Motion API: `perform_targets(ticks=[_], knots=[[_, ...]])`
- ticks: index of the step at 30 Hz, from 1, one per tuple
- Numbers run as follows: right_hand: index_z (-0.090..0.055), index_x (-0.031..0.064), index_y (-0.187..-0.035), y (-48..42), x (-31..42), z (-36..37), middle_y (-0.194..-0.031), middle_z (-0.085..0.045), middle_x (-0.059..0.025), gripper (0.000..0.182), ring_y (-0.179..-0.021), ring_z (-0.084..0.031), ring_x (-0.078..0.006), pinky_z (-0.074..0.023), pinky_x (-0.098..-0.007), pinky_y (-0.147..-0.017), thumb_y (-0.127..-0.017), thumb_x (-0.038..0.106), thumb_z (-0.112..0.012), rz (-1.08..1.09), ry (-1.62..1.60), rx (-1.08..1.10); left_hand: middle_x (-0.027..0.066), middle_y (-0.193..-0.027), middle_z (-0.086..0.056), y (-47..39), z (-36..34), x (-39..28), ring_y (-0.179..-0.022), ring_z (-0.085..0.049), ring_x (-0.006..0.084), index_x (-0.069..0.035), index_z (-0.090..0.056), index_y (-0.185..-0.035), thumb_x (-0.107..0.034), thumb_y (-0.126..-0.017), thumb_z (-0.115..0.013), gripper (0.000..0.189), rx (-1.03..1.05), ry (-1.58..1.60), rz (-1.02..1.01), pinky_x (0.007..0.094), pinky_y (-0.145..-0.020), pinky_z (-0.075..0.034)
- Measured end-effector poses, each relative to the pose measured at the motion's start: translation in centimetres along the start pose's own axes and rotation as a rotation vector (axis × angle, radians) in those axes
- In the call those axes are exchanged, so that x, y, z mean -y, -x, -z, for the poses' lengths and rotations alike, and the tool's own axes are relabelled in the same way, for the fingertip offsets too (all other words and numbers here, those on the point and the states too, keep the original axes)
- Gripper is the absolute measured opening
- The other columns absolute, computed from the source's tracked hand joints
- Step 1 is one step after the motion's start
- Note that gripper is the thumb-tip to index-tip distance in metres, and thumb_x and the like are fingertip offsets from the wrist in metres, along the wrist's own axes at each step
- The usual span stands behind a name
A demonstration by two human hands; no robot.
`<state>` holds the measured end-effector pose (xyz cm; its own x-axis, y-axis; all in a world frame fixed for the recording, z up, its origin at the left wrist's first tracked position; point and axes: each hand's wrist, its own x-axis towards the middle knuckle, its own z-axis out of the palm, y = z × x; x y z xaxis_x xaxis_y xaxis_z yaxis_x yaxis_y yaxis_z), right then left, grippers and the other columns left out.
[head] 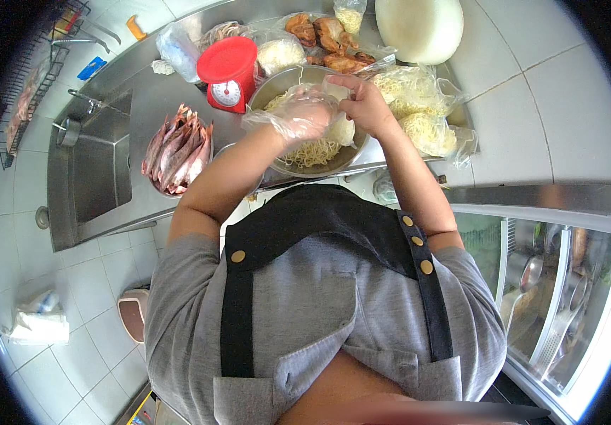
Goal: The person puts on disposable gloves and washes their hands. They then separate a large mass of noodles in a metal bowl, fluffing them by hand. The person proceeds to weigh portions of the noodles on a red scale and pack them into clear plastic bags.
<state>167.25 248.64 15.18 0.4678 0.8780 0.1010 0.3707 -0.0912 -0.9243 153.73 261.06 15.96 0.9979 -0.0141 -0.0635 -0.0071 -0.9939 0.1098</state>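
Observation:
A steel bowl (pixel 356 159) of pale yellow noodles (pixel 313 153) stands on the counter before me. Above it, my left hand (pixel 311 112) is covered by clear, crinkled plastic (pixel 271 118), a bag or a loose glove. Whether those fingers grip anything is hidden by the plastic. My right hand (pixel 366 106) is beside it, thumb and bent fingers pinching a thin clear plastic bag (pixel 339 91), with the index finger stretched left across its top. Below the hands, a pale bulging plastic-wrapped portion (pixel 342 132) hangs at the bowl's right side.
A red dial scale (pixel 227 74) stands behind left. Bagged noodles (pixel 426 133) lie at right, roasted poultry pieces (pixel 332 40) behind. A container of raw fish (pixel 180 154) sits left, near the steel sink (pixel 98 180). A large white round vessel (pixel 419 29) stands at back right.

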Motion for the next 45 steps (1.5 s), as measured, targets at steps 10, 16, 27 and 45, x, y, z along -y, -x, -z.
perform_targets(ticks=[10,16,27,45], knots=[[-0.06,0.004,-0.133,1.4,1.0,1.0,-0.085,-0.068,-0.0028,0.057,-0.056,-0.051,-0.0056,-0.0452,-0.0233,-0.054,-0.078,-0.007,-0.055,-0.134,-0.162,-0.132,0.0198,-0.127,-0.063,-0.5,-2.9,-0.3,-0.121,-0.059,0.0339,-0.008,-0.059,-0.131,-0.029,-0.068,-0.087,0.072,-0.4,0.734,0.26,0.0435,-0.101,-0.045],[-0.06,0.0044,-0.134,2.3,0.3,3.1,-0.082,-0.067,-0.0017,0.057,-0.055,-0.05,-0.0047,-0.0446,-0.0217,-0.053,-0.078,-0.007,-0.054,-0.129,-0.1,-0.217,0.0185,-0.103,-0.071,-2.3,-3.2,2.4,-0.102,-0.069,0.0255,-0.007,-0.067,-0.116,-0.015,-0.079,-0.076,0.039,-0.156,0.569,0.377,0.0407,-0.09,-0.051],[-0.056,0.0046,-0.138,1.7,0.8,1.0,-0.082,-0.066,-0.0005,0.062,-0.055,-0.051,-0.0043,-0.0435,-0.0208,-0.052,-0.077,-0.008,-0.058,-0.202,-0.286,-0.101,0.0091,-0.103,-0.069,-3.5,3.0,1.7,-0.094,-0.068,0.0232,-0.004,-0.062,-0.117,-0.01,-0.086,-0.069,0.033,-0.218,1.032,0.051,0.0349,-0.086,-0.054],[-0.055,0.0051,-0.14,0.2,4.6,1.3,-0.09,-0.067,-0.0018,0.067,-0.057,-0.052,-0.005,-0.0487,-0.0226,-0.054,-0.074,-0.006,-0.056,-0.133,-0.11,0.176,0.0087,-0.109,-0.067,2.1,1.5,4.5,-0.106,-0.063,0.0303,-0.014,-0.07,-0.099,-0.013,-0.079,-0.071,0.02,-0.355,0.344,0.037,0.0421,-0.089,-0.051]])
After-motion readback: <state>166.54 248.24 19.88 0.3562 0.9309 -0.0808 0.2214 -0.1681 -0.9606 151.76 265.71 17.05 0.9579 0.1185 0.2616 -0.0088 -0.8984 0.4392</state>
